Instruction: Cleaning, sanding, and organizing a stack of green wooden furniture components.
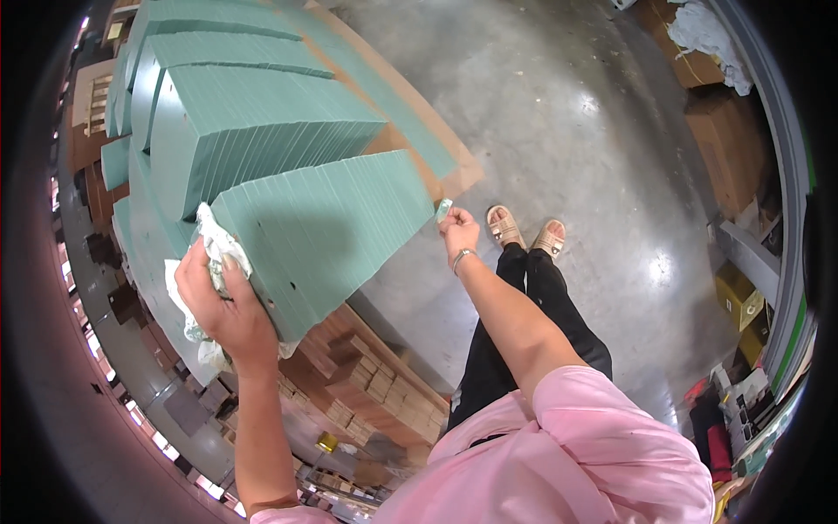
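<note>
My left hand (223, 301) is closed round a crumpled white cloth (216, 237), which rests against the side of a stack of pale green boards (332, 227). Part of the cloth hangs below the fingers. Beside the stack's right corner, my right hand (459, 234) pinches a small pale green scrap (443, 210). The scrap is too small for its kind to be told. A taller stack of green boards (271, 122) stands just behind the nearer one, and a few dark marks show on the near stack's surface.
Brown cardboard sheeting (463, 170) lies under the green stacks. Wooden pieces (384, 384) are piled below them. My sandaled feet stand on the grey concrete floor (576, 113). To the right are a large cardboard box (729, 153) and a grey metal rack (790, 175).
</note>
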{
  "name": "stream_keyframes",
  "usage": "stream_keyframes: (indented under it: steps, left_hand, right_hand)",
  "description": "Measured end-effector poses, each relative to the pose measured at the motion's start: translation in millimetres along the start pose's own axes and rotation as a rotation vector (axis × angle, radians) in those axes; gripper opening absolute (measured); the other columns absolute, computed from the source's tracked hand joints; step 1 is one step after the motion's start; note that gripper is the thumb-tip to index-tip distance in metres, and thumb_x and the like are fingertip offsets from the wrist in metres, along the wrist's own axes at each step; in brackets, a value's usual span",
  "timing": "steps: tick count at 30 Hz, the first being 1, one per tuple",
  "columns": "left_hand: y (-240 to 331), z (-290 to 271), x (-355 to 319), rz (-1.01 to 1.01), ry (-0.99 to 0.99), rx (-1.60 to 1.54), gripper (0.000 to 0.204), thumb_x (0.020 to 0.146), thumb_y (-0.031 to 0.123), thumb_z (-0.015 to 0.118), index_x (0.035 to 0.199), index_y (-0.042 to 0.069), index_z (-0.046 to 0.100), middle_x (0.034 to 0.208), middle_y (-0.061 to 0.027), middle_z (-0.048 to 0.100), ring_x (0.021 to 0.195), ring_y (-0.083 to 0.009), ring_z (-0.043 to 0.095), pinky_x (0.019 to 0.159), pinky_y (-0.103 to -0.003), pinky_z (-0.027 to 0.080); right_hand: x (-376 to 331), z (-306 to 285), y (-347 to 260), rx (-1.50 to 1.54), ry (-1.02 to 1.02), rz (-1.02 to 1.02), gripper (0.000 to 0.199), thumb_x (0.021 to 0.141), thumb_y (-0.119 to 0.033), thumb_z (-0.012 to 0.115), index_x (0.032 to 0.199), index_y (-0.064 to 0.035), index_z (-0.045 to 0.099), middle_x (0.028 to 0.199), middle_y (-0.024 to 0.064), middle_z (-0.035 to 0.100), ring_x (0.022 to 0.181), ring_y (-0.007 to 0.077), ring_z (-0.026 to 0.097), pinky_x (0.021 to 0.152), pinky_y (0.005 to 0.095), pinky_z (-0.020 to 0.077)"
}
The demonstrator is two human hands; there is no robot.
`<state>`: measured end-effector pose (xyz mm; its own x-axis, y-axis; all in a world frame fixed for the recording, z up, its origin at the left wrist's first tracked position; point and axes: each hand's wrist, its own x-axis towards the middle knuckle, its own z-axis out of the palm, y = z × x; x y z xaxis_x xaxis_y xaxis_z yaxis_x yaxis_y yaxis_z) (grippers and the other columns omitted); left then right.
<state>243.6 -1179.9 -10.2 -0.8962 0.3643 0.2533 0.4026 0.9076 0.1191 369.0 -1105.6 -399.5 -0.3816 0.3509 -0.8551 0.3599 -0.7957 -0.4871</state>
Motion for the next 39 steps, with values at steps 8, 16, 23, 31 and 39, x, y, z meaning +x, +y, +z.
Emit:
stream_keyframes:
  steps: [8, 16, 23, 31, 39]
  left_hand:
    - [-4, -3, 1, 0.05, 0.032, 0.027, 0.027, 0.091, 0.007, 0.053, 0.116, -0.003, 0.057, 0.115, -0.0158, 0.055, 0.107, -0.0296, 0.051, 0.094, -0.039, 0.039]
    - [-3, 3, 2, 0.047, 0.077, 0.016, 0.027, 0.09, 0.012, 0.055, 0.115, 0.0, 0.058, 0.113, -0.0129, 0.056, 0.104, -0.0313, 0.05, 0.091, -0.041, 0.04]
    - [-5, 6, -1, 0.042, 0.082, 0.055, 0.028, 0.09, 0.017, 0.056, 0.116, 0.006, 0.058, 0.114, -0.0095, 0.055, 0.103, -0.0309, 0.049, 0.087, -0.043, 0.043]
    - [-8, 7, -1, 0.021, 0.089, 0.074, 0.029, 0.09, 0.023, 0.057, 0.116, 0.009, 0.059, 0.116, -0.0064, 0.054, 0.106, -0.0309, 0.049, 0.088, -0.044, 0.044]
    - [-7, 8, -1, 0.015, 0.097, 0.118, 0.032, 0.089, 0.024, 0.058, 0.118, 0.01, 0.06, 0.116, -0.0067, 0.054, 0.109, -0.031, 0.05, 0.092, -0.044, 0.042]
  right_hand:
    - [-28, 11, -20, 0.071, -0.05, 0.03, 0.022, 0.078, 0.007, 0.059, 0.096, -0.0031, 0.064, 0.083, -0.0001, 0.062, 0.074, 0.0109, 0.06, 0.068, 0.0273, 0.0516]
    - [-96, 21, -55, 0.212, -0.144, -0.038, 0.024, 0.076, 0.006, 0.061, 0.1, 0.0006, 0.063, 0.084, 0.0002, 0.062, 0.074, 0.0102, 0.059, 0.073, 0.0258, 0.0522]
    - [-168, 36, -86, 0.308, -0.253, -0.159, 0.026, 0.077, 0.006, 0.063, 0.103, 0.002, 0.063, 0.087, 0.0018, 0.064, 0.076, 0.0095, 0.06, 0.072, 0.0248, 0.052]
    - [-245, 57, -125, 0.389, -0.338, -0.253, 0.031, 0.075, 0.007, 0.066, 0.105, 0.0046, 0.063, 0.09, 0.0052, 0.064, 0.077, 0.0103, 0.061, 0.071, 0.0244, 0.0522]
    - [-298, 70, -163, 0.296, -0.419, -0.411, 0.03, 0.074, 0.004, 0.068, 0.103, 0.0055, 0.063, 0.09, 0.0048, 0.064, 0.078, 0.0088, 0.06, 0.071, 0.0234, 0.0512]
